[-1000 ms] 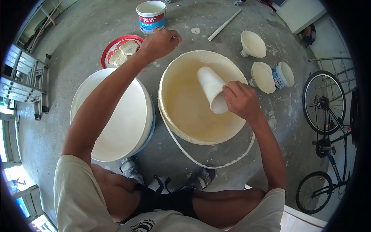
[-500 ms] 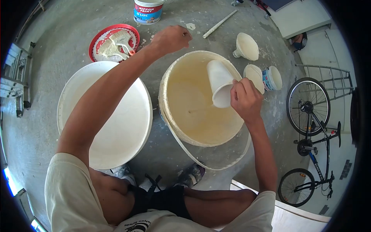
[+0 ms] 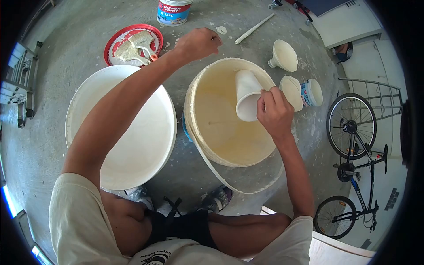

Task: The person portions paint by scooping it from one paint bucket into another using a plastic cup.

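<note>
My right hand (image 3: 276,112) grips the rim of a white plastic cup (image 3: 247,88). The cup is tipped over inside a large bucket (image 3: 191,104), its mouth facing me, above cloudy yellowish liquid (image 3: 221,128). Beyond the bucket's far left rim, my left hand (image 3: 199,44) hangs in the air with curled fingers; whether anything is in them is hidden. Under my left forearm stands a wide white tub (image 3: 170,137) with a pale inside. The bucket's handle (image 3: 221,179) hangs down on the near side.
Two paint-crusted brushes (image 3: 134,46) lie on a red lid (image 3: 109,46). Behind is a Nippon Paint pail (image 3: 172,13). A pale stick (image 3: 255,28), a funnel-like vessel (image 3: 285,55) and a small tub (image 3: 314,92) are on the floor. To the right is a bicycle (image 3: 353,163), at left a ladder (image 3: 20,88).
The cup has shifted slightly left with my right hand, and its mouth now faces more towards me. My left hand has barely moved.
</note>
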